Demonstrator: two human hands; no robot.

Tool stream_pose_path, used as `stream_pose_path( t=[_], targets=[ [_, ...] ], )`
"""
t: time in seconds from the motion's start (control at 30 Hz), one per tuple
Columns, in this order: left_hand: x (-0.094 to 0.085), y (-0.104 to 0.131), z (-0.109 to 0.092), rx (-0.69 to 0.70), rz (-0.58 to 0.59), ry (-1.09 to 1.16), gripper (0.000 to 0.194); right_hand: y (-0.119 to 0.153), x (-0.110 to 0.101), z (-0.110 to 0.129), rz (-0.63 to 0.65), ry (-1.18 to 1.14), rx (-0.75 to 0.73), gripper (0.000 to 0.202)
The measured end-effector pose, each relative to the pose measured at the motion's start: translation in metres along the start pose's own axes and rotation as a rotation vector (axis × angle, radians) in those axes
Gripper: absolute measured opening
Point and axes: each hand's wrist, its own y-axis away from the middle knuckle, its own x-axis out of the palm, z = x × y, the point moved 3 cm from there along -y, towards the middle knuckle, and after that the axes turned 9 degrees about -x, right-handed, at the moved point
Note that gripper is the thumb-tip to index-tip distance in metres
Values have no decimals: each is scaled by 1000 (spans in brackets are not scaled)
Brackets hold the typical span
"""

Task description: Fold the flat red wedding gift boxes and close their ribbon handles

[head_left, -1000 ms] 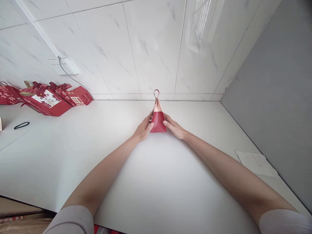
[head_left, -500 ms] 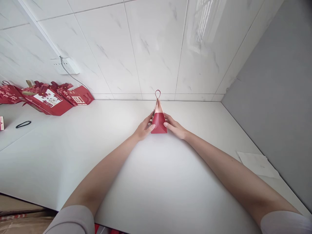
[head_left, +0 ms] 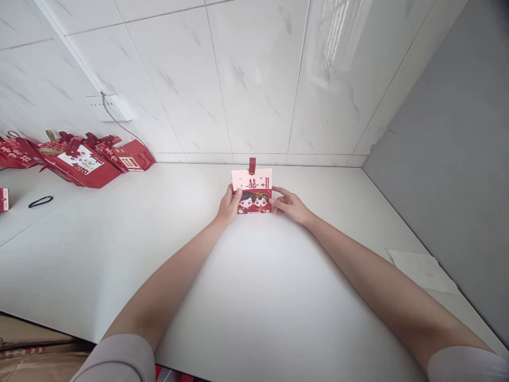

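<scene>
A small red and pink gift box (head_left: 252, 183) stands upright near the wall, its broad face with two cartoon figures towards me and a dark red ribbon loop on top. My left hand (head_left: 228, 205) grips its left side, thumb on the front face. At the right edge, my right hand (head_left: 291, 206) holds the box between thumb and fingers. The fingertips behind the box are hidden.
Red gift bags (head_left: 93, 164) stand along the wall at the left. A black loop (head_left: 40, 201) and a small box (head_left: 3, 199) lie on the white table (head_left: 254, 302). Thin white sheets (head_left: 423, 270) lie at the right. A cable hangs from the wall socket (head_left: 113, 107).
The box has turned from its narrow, triangular side to its broad printed face. Both hands have shifted their hold on it, with my right hand slightly further right.
</scene>
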Motion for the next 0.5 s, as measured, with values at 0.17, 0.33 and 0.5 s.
stream_pose_path(
  t=[0.17,0.33,0.5],
  targets=[
    [-11,-9,17,-114,-209,15,56,-1,-9,2,-56,45,20,66],
    [-17,-11,17,-90,-202,103,49,-2,-7,0,-61,31,52,67],
    [4,-6,5,109,298,182,81,-3,-4,0,-41,32,35,57]
  ],
)
